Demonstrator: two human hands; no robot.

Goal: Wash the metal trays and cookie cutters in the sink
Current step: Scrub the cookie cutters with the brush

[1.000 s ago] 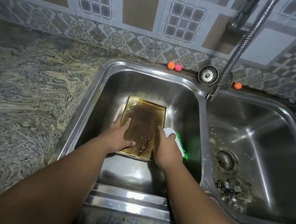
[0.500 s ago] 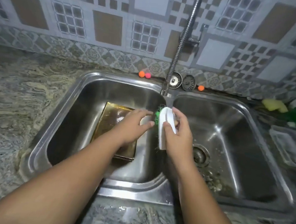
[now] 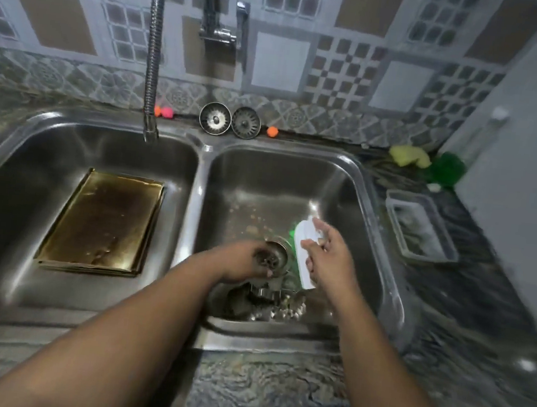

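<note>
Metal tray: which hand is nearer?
Left. The left hand is over the right basin's drain, across the divider from the metal tray; the right hand, holding the brush, is farther right.

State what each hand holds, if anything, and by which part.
The right hand grips the brush by its white back. Whether the left hand, at the drain, holds anything cannot be told.

Flat on the floor of the sink's (image 3: pixel 195 195) left basin: metal trays (image 3: pixel 102 222), seemingly stacked, golden at the edges, stained dark brown across the middle. Heaped against the right basin's near wall: small shiny cookie cutters (image 3: pixel 270 303), jumbled.
</note>
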